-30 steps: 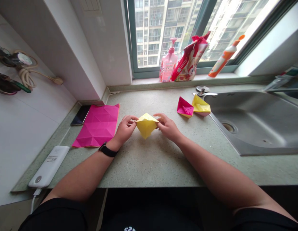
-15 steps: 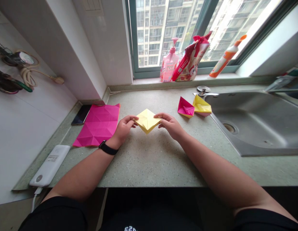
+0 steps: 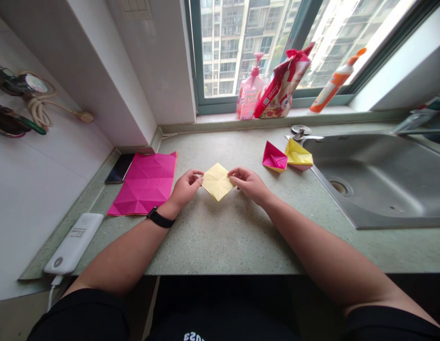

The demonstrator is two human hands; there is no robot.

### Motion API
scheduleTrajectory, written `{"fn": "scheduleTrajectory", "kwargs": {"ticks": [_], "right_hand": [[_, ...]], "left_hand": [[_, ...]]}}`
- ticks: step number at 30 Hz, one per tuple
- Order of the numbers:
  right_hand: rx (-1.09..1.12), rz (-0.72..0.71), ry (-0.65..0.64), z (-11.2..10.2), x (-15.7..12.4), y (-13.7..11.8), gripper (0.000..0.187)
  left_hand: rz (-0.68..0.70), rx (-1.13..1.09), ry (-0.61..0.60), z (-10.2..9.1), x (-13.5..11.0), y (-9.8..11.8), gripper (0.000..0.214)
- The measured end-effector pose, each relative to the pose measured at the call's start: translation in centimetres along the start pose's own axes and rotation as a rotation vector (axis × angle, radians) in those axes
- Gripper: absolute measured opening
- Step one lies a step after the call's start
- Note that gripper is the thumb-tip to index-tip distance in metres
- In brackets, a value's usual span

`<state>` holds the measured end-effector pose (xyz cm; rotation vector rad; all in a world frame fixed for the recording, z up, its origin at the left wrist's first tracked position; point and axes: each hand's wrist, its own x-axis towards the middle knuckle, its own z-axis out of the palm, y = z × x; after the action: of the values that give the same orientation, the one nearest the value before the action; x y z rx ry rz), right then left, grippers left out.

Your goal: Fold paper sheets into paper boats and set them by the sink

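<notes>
Between my hands a pale yellow folded paper shows as a diamond with crease lines, one corner pointing toward me. My left hand pinches its left corner between thumb and fingers. The right corner is gripped the same way by my right hand. To the left lies a creased pink sheet of paper, partly behind my left wrist. Off to the right stand a folded pink paper piece and a folded yellow one, side by side.
A steel sink with a tap takes up the right side. At the left are a phone and a white power bank with a cable. A pink pump bottle, a red bag and an orange-white bottle stand on the windowsill.
The yellow paper has flattened: its lower layer no longer juts out below the upper one. Both hands still hold its side corners, slightly closer together.
</notes>
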<state>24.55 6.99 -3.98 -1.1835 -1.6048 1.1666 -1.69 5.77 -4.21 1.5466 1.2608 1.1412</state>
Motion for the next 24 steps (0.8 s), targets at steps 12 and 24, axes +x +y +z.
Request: {"fn": "scheduleTrajectory", "kwargs": {"ticks": [12,24], "right_hand": [[-0.535,-0.076,-0.023,-0.4,-0.9,-0.3,0.027],[-0.708,-0.135,-0.031,-0.1,-0.9,0.2,0.022]], "left_hand": [[0.157,0.648,-0.086,-0.3,-0.7,0.4,0.029],[0.391,0.502,-0.292,0.6,-1.3,1.0,0.032]]}}
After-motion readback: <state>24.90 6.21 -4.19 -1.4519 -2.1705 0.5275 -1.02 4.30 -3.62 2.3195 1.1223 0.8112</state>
